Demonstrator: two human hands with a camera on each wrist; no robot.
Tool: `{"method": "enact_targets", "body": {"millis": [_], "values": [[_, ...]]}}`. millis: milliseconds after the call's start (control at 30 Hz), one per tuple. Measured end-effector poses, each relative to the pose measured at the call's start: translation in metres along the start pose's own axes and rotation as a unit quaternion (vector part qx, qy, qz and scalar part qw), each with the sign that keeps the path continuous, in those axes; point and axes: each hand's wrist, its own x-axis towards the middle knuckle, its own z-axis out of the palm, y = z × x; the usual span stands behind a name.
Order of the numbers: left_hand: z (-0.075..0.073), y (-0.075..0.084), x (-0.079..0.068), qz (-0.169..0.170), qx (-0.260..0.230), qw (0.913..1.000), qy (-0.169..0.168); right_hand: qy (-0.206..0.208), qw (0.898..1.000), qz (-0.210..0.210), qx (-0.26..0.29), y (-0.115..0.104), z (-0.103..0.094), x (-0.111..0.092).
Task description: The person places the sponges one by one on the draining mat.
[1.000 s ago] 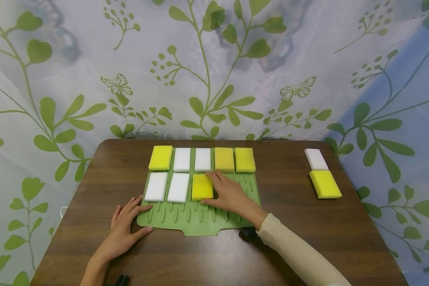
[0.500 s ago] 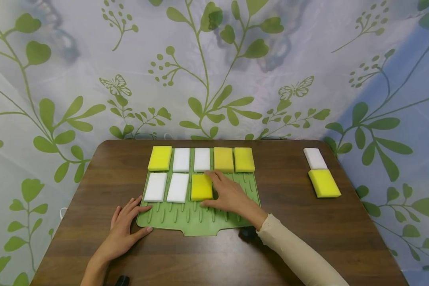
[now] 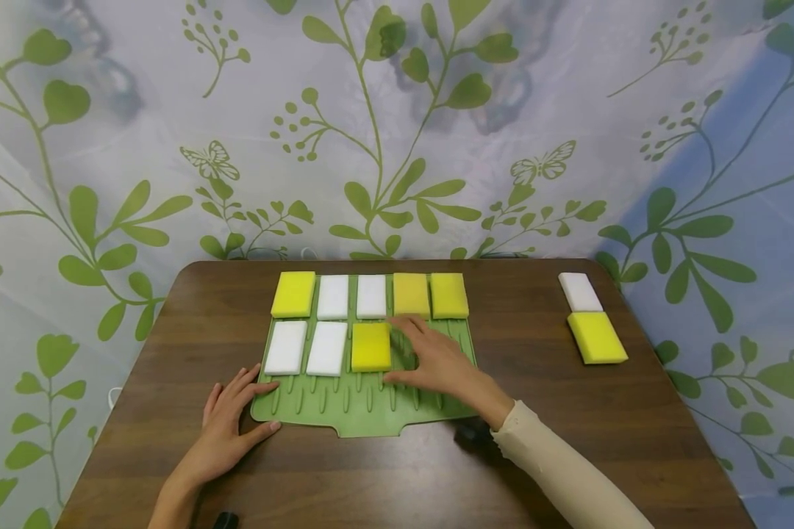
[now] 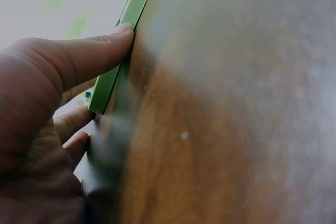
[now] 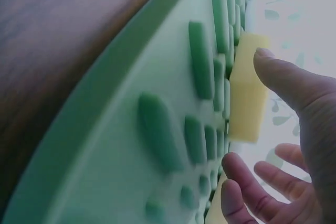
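Note:
A green ridged mat [image 3: 370,427] lies on the table with yellow and white sponges on it in two rows. My right hand [image 3: 443,364] hovers over the mat just right of the front-row yellow sponge [image 3: 371,347], thumb and fingers spread with nothing between them. In the right wrist view the thumb overlaps the yellow sponge [image 5: 248,93]. Left of that sponge lie two white sponges [image 3: 327,348]. My left hand [image 3: 228,426] rests at the mat's front left corner with fingers extended; in the left wrist view its thumb touches the green mat's edge [image 4: 107,85].
The back row holds yellow sponges [image 3: 294,294] and white sponges [image 3: 333,296] side by side. Toward the table's right edge lie a white sponge [image 3: 580,292] and a yellow sponge [image 3: 597,338]. A patterned curtain [image 3: 397,132] hangs behind the brown table [image 3: 397,485].
My right hand has let go of the front-row yellow sponge and drawn slightly to the right. The left hand stays at the mat's corner.

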Motion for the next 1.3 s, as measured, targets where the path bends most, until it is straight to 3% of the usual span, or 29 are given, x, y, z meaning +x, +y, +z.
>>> {"method": "enact_targets", "body": {"millis": [500, 1300], "values": [[-0.001, 0.002, 0.002, 0.001, 0.011, 0.9999, 0.000, 0.038, 0.999, 0.019, 0.008, 0.038, -0.030, -0.028], [0.002, -0.002, 0.000, 0.001, 0.012, 0.9999, 0.005, 0.143, 0.982, 0.120, -0.017, 0.126, -0.072, -0.096]]}}
